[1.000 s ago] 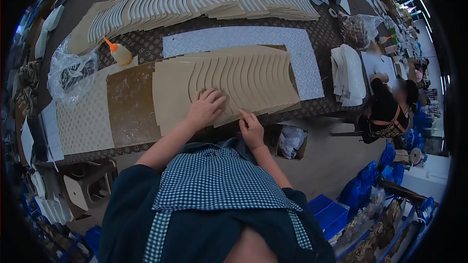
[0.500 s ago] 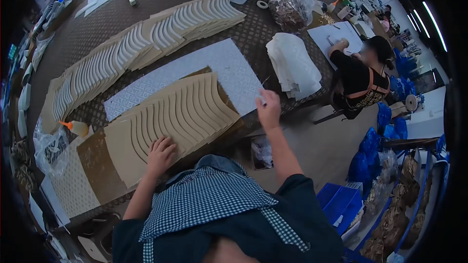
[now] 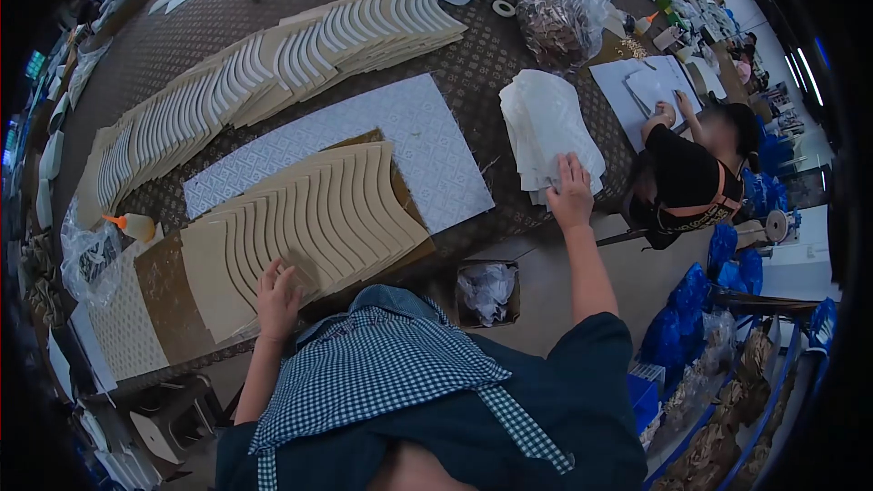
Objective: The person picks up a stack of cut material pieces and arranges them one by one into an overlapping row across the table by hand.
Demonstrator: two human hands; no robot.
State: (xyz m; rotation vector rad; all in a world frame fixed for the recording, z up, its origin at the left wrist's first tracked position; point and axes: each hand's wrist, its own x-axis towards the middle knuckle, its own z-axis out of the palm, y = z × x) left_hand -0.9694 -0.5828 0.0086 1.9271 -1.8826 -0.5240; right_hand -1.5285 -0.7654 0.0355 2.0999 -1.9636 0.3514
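Note:
My right hand (image 3: 571, 193) reaches out to the right, its fingers stretched over the near end of a stack of white curved sheets (image 3: 544, 118). My left hand (image 3: 277, 298) has its fingers apart at the near edge of a fanned row of tan curved pieces (image 3: 314, 205); whether it touches them I cannot tell. Those pieces overlap like steps on a brown board (image 3: 177, 300). Under the board's far side lies a white patterned sheet (image 3: 446, 150). Farther back, a long overlapping row of tan pieces with pale strips (image 3: 264, 73) curves across the table.
An orange-tipped glue bottle (image 3: 136, 226) and a clear plastic bag (image 3: 89, 264) lie at the left. A stuffed plastic bag (image 3: 564, 23) and a tape roll (image 3: 503, 8) sit at the back. A co-worker (image 3: 696, 168) works on the right. A box (image 3: 488, 294) stands below the table edge.
My right hand has moved right, from beside the patterned sheet to the white stack. My left hand has drawn back slightly toward the near edge of the tan pieces. The view has shifted a little.

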